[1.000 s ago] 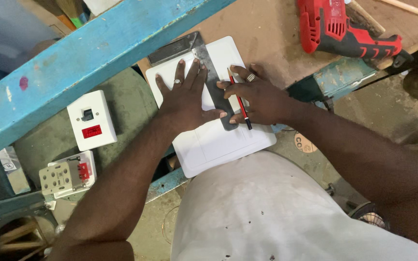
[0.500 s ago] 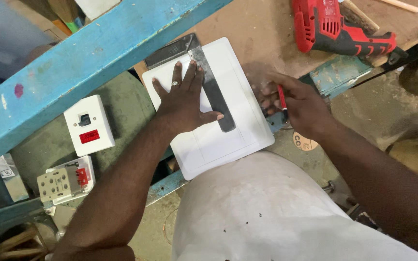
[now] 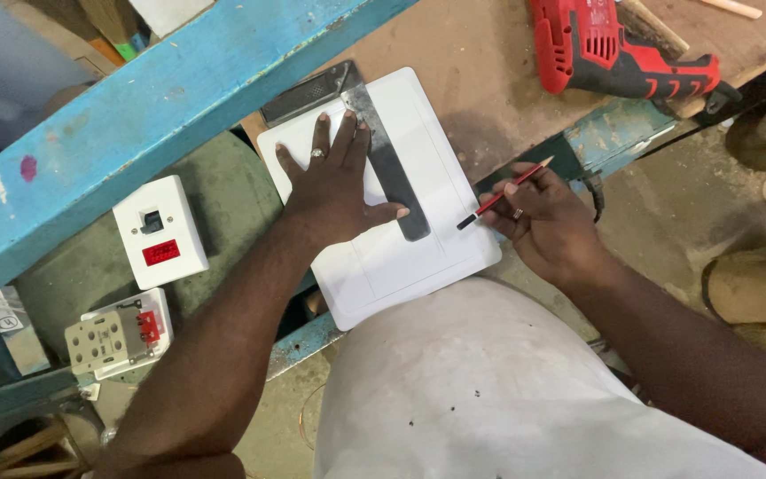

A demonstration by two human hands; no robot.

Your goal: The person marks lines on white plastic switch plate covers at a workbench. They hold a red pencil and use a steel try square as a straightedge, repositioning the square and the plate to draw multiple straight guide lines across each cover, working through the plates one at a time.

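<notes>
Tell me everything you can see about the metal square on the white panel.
The square looks like dull grey steel, with a thicker stock at its top end and a long flat blade running diagonally down the white panel. It lies flat on the panel, which rests on the bench. The left hand presses on it, fingers spread. The right hand's pencil is off it.

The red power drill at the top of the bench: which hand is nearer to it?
The right hand. It holds a red pencil below the red power drill, apart from it. The left hand lies farther away, pressing the metal square on the white panel.
</notes>
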